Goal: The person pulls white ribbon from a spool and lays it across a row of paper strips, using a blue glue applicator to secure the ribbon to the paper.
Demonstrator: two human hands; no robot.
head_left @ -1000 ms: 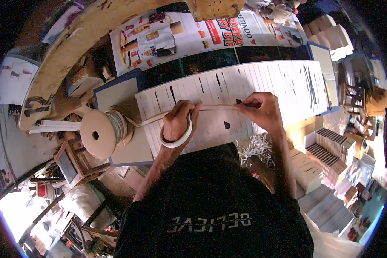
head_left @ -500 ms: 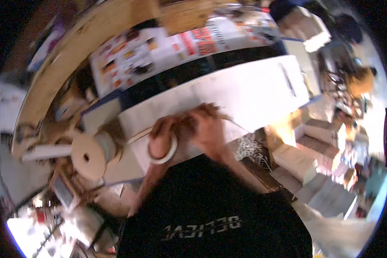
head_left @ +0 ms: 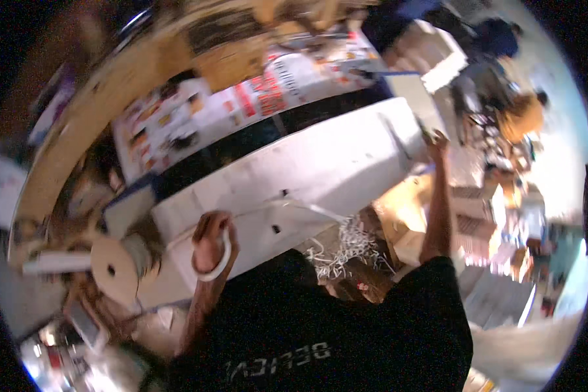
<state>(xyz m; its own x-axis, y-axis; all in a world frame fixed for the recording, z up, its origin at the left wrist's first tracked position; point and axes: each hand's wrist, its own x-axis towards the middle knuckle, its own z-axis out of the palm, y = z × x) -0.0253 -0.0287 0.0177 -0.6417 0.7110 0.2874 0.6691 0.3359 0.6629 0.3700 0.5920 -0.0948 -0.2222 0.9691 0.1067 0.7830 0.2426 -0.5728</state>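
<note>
A long white board-like surface lies slantwise before me. My left hand rests over its near left part, with fingers curled on a thin pale strip that runs rightward across the board. Around my left wrist sits a white ring. My right hand is stretched out to the board's far right end. Its fingers are bent together around something dark and small, too blurred to name. A thin dark rod-like thing lies on the board nearby. Two small black spots or pieces mark the board's middle.
Left of the board stands a large spool with a tan disc side. White shredded strips heap up at the near edge. Beyond the board lies a printed sheet. Cartons stand at the right, and a white box at the back.
My hands were together at the strip on the board's middle. My right hand has left it and reached to the far right end; my left hand stays at the strip. The view has shifted.
</note>
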